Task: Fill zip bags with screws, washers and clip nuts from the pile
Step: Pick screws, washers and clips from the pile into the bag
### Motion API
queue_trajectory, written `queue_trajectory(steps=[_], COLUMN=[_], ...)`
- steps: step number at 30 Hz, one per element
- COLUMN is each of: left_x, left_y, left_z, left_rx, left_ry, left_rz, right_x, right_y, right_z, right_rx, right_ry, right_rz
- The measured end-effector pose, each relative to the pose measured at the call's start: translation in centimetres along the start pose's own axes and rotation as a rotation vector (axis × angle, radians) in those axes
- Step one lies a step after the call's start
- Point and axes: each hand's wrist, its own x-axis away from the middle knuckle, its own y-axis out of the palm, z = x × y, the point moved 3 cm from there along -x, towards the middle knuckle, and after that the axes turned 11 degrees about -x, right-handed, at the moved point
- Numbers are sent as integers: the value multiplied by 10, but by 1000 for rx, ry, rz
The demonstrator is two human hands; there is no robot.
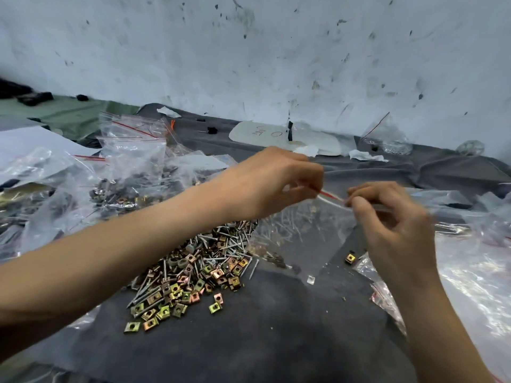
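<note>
Cloth [276,341], dark grey and creased, covers the worktop, and the pile [199,272] lies on it near the middle, running from under the left forearm down towards the near edge. It is a mix of long silver screws [232,241], yellow and copper-toned clip nuts [177,288] and a few grey washers [181,263]. Some clip nuts lie loose at its near fringe, and one stray clip nut [350,257] sits apart to the right, just beside the right wrist.

Above the right flank of the pile both hands hold a clear zip bag [304,239] by its red-striped top edge. The left hand [276,183] reaches across over the pile, thumb and forefinger pinching the strip at its left end, the other fingers curled in. The right hand [392,217] pinches the same strip further right, its fingers bent and somewhat blurred. The bag hangs between them down to the cloth. Screws show through the plastic, but whether they are inside it or behind it I cannot tell.

Filled bags [132,161] are heaped towards the left edge, and flat clear bags [475,272] lie along the right edge. At the back edge, against the scuffed pale wall [249,51], rests a white card [287,136] with handwriting on it
</note>
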Motion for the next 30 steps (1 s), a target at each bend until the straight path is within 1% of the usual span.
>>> queue_trajectory(steps=[4, 6, 8, 9, 10, 11, 13, 14, 15, 16, 19, 22, 24, 30], left_x=[16, 23, 30, 33, 37, 43, 59, 69, 78, 83, 83, 79, 79, 71], left_y=[3, 8, 12, 15, 20, 27, 50, 61, 70, 76, 80, 78, 75, 53], left_z=[-7, -13, -34, -48, -63, -76, -88, -89, -90, -90, -87, -85, -85, -93], left_rx=[67, 164, 313, 299, 194, 56, -134, -201, -261, -313, -418, -527, -494, -239], left_ry=[-43, -88, -260, -356, -418, -439, -372, -335, -321, -320, -303, -283, -307, -414], left_rz=[28, 59, 166, 212, 184, 66, -258, -372, -429, -432, -364, -389, -387, -274], right_x=[-1, 1, 2, 2, 1, 0, 0, 1, 2, 3, 3, 2, 1, 4], right_y=[7, 7, 4, 2, 2, 2, 5, 8, 10, 12, 10, 9, 12, 14], right_z=[5, 7, 9, 9, 8, 7, 6, 5, 5, 5, 7, 7, 7, 5], right_rx=[82, 133, 163, 156, 138, 119, 96, 94, 93, 91, 101, 91, 88, 92], right_ry=[81, 90, 94, 95, 96, 95, 85, 80, 77, 77, 72, 80, 77, 58], right_rz=[-117, -153, -146, -131, -119, -113, -109, -112, -121, -129, -129, -131, -136, -165])
